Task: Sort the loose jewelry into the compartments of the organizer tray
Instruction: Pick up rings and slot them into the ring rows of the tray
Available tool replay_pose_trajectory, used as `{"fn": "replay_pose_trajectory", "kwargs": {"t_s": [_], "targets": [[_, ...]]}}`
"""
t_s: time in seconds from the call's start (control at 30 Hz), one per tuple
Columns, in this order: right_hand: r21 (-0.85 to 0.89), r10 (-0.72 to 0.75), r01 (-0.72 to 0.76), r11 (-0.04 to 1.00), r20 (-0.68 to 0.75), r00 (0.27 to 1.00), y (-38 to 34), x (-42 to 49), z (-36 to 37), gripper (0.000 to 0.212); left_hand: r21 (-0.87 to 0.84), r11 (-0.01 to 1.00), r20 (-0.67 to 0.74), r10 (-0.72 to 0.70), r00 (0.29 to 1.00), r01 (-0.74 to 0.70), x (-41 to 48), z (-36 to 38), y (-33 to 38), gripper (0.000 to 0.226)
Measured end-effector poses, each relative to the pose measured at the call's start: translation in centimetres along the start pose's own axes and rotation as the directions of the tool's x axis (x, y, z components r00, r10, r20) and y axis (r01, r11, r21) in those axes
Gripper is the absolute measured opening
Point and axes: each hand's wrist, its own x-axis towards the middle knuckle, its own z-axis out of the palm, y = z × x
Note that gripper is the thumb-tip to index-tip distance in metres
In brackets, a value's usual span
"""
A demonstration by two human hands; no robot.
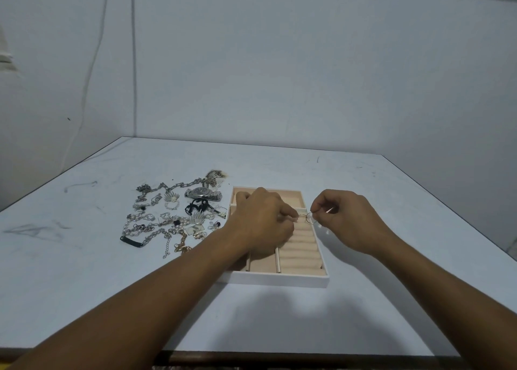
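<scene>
Both hands work over the organizer tray (275,280), which sits on the worktop (279,319). The left hand (261,220) and right hand (345,218) each pinch one side of a thin wire hoop (309,218), fingertips curled in. The hoop is held in the air above the far end of the padded rolls (300,251) in the tray's right column. Earring or slim ring; cannot settle which.

Step in hand, as I judge it: seat the hoop in a slit between two rolls.
- Keep the pinch light; wire this thin likely bends.
- Turn the hoop edge-on to the slit and lower it straight.
- Press until the rolls grip it, then let go one hand at a time.
- If there is a clasp and it is open, close it first so it does not snag the lining.

The loose jewelry (167,221) is heaped left of the tray, a wristwatch (202,193) at its far edge. The chains are tangled; single pieces are hard to separate by eye.

Hidden or unclear:
- The left hand covers the tray's left and middle compartments, so their contents are unknown.
- Two small white beads (326,232) show below the right hand; whether they hang from the hoop or lie beside the tray, cannot tell.
- A thin pale streak at the right fingertips is unreadable.
</scene>
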Motion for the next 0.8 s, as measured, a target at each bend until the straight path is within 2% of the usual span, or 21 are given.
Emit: {"fn": "replay_pose_trajectory", "kwargs": {"t_s": [0.17, 0.4, 0.8], "targets": [[-0.001, -0.001, 0.001, 1.000, -0.005, 1.000, -0.1, 0.1, 0.2, 0.013, -0.053, 0.998, -0.045, -0.027, 0.999, 0.025, -0.6, -0.4, -0.6, 0.028], [-0.034, -0.012, 0.011, 0.999, -0.012, 1.000, -0.3, 0.6, 1.2, 0.017, -0.069, 0.996, -0.091, -0.054, 0.994, 0.048, -1.4, -1.1, -1.3, 0.023], [-0.115, -0.092, 0.085, 0.990, -0.052, 0.994, -0.4, 0.1, 1.5, 0.014, -0.060, 0.995, -0.070, -0.078, 0.994, 0.074, -1.7, -1.4, -1.1, 0.024]]}}
